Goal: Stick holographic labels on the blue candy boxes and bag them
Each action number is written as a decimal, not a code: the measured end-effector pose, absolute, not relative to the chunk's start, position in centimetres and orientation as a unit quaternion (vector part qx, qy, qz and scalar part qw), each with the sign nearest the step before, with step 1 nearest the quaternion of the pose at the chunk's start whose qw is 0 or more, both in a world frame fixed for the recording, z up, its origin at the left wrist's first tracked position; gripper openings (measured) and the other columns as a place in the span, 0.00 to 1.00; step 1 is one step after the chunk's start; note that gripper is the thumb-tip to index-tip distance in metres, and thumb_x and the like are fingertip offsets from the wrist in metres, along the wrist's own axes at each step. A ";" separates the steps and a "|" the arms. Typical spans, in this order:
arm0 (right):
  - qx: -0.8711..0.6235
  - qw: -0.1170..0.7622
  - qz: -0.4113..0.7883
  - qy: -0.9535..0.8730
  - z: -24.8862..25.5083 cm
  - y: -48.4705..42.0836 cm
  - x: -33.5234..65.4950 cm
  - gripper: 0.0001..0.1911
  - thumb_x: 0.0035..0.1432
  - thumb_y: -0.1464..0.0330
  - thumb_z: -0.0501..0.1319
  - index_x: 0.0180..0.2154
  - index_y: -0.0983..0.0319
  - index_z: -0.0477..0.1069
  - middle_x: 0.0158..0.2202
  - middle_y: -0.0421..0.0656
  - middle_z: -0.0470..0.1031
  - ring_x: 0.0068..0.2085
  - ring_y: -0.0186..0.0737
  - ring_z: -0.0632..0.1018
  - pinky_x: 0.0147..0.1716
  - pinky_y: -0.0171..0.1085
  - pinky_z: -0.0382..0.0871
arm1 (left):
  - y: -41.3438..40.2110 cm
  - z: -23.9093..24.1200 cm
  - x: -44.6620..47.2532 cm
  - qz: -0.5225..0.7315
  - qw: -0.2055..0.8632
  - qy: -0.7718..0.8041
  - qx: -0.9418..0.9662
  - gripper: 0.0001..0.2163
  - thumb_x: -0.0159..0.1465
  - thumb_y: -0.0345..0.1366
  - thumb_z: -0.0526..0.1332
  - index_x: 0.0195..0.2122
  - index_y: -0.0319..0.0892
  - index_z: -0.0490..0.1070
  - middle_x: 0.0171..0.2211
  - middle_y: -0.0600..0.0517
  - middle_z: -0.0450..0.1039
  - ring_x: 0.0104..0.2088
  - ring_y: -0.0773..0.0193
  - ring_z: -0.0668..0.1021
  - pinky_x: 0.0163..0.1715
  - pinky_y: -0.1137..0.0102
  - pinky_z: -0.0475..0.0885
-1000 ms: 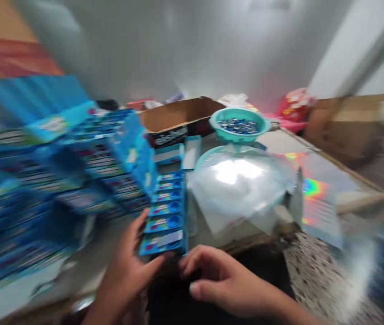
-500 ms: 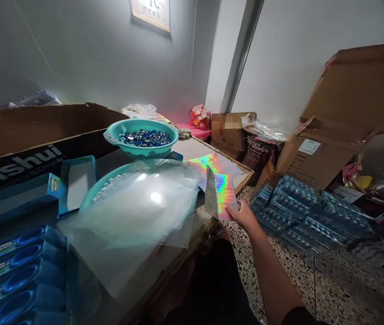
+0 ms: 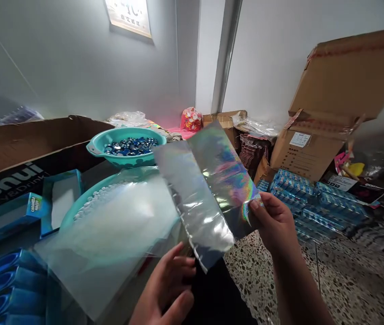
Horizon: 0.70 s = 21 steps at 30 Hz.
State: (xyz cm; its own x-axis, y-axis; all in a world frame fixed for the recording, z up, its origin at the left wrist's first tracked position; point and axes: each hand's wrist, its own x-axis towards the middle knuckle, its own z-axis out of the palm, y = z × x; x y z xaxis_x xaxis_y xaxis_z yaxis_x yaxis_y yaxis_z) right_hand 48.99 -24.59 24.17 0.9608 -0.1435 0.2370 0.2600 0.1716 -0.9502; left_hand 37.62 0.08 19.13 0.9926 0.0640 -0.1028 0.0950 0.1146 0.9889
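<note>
My right hand pinches the lower right edge of a shiny holographic bag and holds it up in front of me. Its mouth hangs open towards my left hand, which hovers just below it with fingers loosely curled and nothing in them. Under the bag lies a stack of clear plastic sheets over a teal basin. A smaller teal bowl full of blue glass pebbles stands behind it.
Blue product boxes lie at the lower left beside a long open cardboard carton. On the terrazzo floor to the right lie blue blister packs and brown cartons. A wall stands behind.
My right hand has lifted the holographic bag off the table edge and brought it up before me. My left hand, out of sight half a second ago, has come up beneath it.
</note>
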 end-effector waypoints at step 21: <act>-0.467 0.880 0.074 -0.046 18.4 -24.3 43.3 0.31 0.54 0.47 0.68 0.53 0.57 0.73 0.52 0.48 0.76 0.51 0.47 0.77 0.50 0.46 0.72 | -4.9 18.6 42.4 0.133 0.554 -0.093 0.816 0.28 0.66 0.39 0.63 0.67 0.53 0.59 0.50 0.49 0.80 0.46 0.58 0.83 0.45 0.67 0.80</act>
